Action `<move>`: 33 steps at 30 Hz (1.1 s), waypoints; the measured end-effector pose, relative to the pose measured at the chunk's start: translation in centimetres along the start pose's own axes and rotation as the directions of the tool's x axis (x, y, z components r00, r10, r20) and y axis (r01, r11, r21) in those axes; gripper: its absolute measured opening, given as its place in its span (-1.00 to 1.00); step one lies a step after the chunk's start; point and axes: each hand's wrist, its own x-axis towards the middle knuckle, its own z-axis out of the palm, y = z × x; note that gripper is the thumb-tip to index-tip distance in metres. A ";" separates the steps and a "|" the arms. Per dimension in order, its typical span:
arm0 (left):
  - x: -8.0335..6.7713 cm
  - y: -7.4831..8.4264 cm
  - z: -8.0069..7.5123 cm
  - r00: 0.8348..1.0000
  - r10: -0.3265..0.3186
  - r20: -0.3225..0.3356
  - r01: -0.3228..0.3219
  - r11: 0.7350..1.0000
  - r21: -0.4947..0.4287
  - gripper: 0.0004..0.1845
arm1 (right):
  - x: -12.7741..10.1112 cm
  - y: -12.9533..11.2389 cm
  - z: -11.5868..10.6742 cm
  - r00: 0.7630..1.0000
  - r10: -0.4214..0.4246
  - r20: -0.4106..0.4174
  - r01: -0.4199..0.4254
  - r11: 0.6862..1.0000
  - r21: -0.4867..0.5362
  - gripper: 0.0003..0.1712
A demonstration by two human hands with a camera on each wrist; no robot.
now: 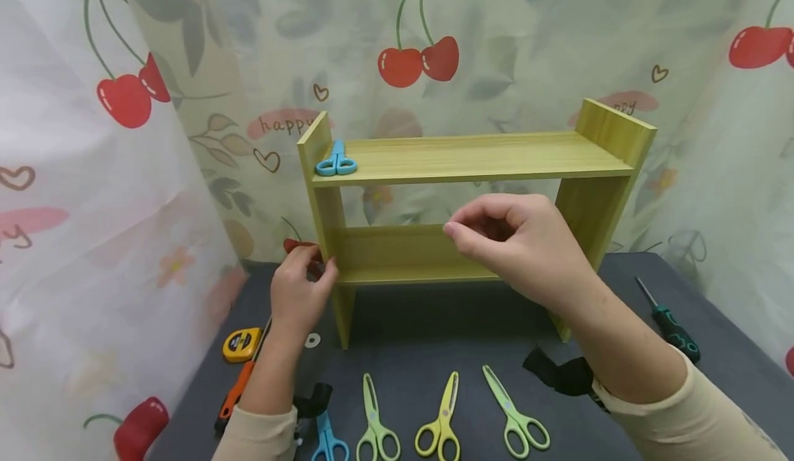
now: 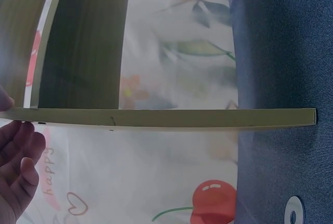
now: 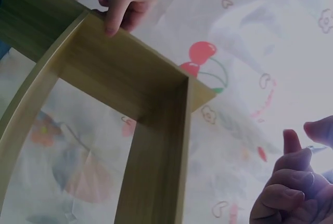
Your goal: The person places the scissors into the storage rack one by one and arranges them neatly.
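Wooden shelf [image 1: 471, 158]: stands upright on bench [image 1: 434, 337], long axis running left to right. Left hand [image 1: 300, 289] grips its left upright at lower-board height. Right hand [image 1: 517, 247], fingers curled with fingertips pinched, hovers before the middle opening, holding nothing discernible.

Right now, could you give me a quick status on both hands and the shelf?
Left hand grips the shelf side panel. Right hand raised, fingertips pinched, contents unclear. Blue scissors on top board.
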 end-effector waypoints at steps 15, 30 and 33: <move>0.0 0.0 0.0 1.000 -0.010 -0.007 0.010 1.000 -0.003 -0.86 | -6.3 2.6 -0.6 0.987 -0.162 -0.020 0.164 0.982 0.096 -0.66; -0.2 0.0 0.2 1.000 -0.017 -0.001 0.017 1.000 0.011 -0.87 | -10.3 8.8 -0.5 0.954 -0.294 0.067 0.281 0.947 0.153 -0.42; -0.2 0.0 0.2 1.000 -0.012 -0.008 0.012 1.000 0.006 -0.87 | -10.9 9.6 -0.7 0.955 -0.277 0.104 0.259 0.953 0.155 -0.42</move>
